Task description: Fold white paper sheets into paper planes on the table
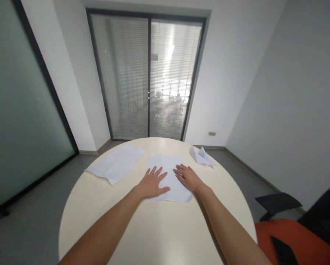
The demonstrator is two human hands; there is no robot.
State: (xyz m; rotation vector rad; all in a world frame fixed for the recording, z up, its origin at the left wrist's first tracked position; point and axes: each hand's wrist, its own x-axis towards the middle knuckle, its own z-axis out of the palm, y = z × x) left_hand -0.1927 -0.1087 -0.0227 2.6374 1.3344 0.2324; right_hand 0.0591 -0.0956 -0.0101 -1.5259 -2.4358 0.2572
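A white sheet of paper (pixel 169 191) lies flat on the round table, in front of me. My left hand (pixel 151 183) rests on its left side, palm down with the fingers spread. On the sheet's right side lies my right hand (pixel 188 177), fingers stretched out and slightly bent. Neither hand holds anything. To the left is a larger creased sheet of paper (pixel 118 162), its near edge a little raised. At the far right sits a folded paper boat (pixel 202 156).
The round cream table (pixel 154 228) fills the lower middle. An orange chair (pixel 289 235) with black armrests stands at its right. Behind the table is a glass partition with blinds (pixel 126 81). A frosted glass panel (pixel 24 103) is on the left.
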